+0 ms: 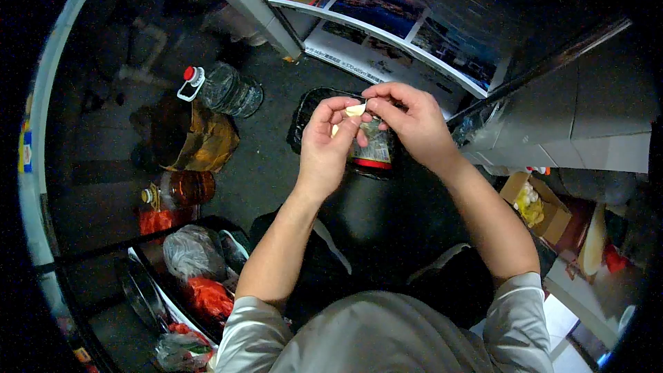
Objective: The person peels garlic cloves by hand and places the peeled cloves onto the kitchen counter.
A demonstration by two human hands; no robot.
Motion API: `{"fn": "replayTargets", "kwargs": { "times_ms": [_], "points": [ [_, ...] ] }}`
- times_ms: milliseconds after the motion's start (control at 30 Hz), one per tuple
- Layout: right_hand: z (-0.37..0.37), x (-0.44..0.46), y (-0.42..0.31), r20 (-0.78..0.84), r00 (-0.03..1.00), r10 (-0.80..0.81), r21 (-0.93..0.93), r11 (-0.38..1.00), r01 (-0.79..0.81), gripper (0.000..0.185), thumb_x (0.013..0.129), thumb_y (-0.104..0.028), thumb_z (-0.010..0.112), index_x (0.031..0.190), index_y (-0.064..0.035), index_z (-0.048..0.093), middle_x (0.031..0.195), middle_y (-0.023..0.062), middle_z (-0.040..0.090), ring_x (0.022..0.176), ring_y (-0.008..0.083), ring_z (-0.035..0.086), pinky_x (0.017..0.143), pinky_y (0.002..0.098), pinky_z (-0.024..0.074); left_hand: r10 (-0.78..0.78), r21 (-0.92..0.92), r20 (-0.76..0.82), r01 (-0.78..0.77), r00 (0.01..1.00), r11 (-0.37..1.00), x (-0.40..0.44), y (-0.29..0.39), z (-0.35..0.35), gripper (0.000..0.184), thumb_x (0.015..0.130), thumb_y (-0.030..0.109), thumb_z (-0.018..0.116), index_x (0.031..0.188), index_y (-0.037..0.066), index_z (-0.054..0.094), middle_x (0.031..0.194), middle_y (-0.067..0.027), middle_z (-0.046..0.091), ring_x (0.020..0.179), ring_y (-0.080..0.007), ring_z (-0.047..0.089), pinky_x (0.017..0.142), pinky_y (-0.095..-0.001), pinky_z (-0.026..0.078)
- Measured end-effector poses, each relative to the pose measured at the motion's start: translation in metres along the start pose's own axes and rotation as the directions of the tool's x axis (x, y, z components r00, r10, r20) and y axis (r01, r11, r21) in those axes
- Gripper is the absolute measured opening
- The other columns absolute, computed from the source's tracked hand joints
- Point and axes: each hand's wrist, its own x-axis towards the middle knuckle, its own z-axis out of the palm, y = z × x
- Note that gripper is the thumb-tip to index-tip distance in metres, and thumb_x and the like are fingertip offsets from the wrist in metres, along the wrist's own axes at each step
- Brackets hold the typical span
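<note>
My left hand (329, 135) is closed around pale, cream-coloured garlic cloves; one garlic clove (356, 110) shows between its thumb and fingertips, and part of another pale piece shows lower in the fingers. My right hand (411, 121) pinches at the right end of the upper clove with thumb and forefinger. Any bit of skin between those fingertips is too small to make out. Directly beneath both hands is a black-lined bin (299, 124), partly hidden by them. A clear plastic package with a red band (373, 163) lies in it.
Left on the dark floor are a large water bottle (231, 90), a brown paper bag (207, 139) and an oil jug (190, 188). Plastic bags (193, 252) fill a container at lower left. A cardboard box (552, 217) holds white bulbs in yellow netting. A printed panel (387, 10) stands ahead.
</note>
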Motion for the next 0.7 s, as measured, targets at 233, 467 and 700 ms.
{"fn": "replayTargets", "kwargs": {
  "times_ms": [233, 467, 700],
  "points": [
    [-0.003, -0.002, 0.0, 0.034, 0.998, -0.049, -0.119, 0.992, 0.052, 0.016, 0.09, -0.014, 0.062, 0.092, 0.0015, 0.065, 0.083, 0.0112, 0.07, 0.075, 0.0194, 0.069, 0.071, 0.0318, 0.0531, 0.019, 0.05, 0.035, -0.021, 0.999, 0.999, -0.002, 0.0, 0.002, 0.021, 0.097, 0.004, 0.056, 0.118, 0.002, 0.054, 0.102, -0.0077, 0.067, 0.074, -0.0081, 0.056, 0.07, -0.0217, 0.046],
    [0.01, -0.006, 0.01, -0.013, 0.918, -0.397, -0.523, 0.785, 0.332, 0.011, 0.088, -0.012, 0.061, 0.087, -0.0007, 0.062, 0.081, 0.0167, 0.066, 0.073, 0.0332, 0.066, 0.066, 0.0401, 0.0525, 0.108, 0.205, -0.066, -0.093, 0.992, 0.974, -0.002, -0.006, 0.002, 0.019, 0.095, 0.005, 0.061, 0.114, 0.002, 0.057, 0.098, -0.006, 0.067, 0.075, -0.0092, 0.058, 0.065, -0.0229, 0.049],
    [0.005, -0.007, 0.004, -0.001, 0.998, -0.061, 0.001, 0.998, 0.061, 0.015, 0.091, -0.014, 0.062, 0.092, 0.0002, 0.061, 0.082, 0.0104, 0.066, 0.074, 0.0187, 0.066, 0.064, 0.0337, 0.0532, 0.162, 0.176, -0.091, -0.144, 0.983, 0.974, -0.002, -0.002, 0.002, 0.02, 0.093, 0.004, 0.063, 0.112, 0.001, 0.058, 0.098, -0.0061, 0.067, 0.077, -0.0095, 0.059, 0.066, -0.0232, 0.05]
  ]
}}
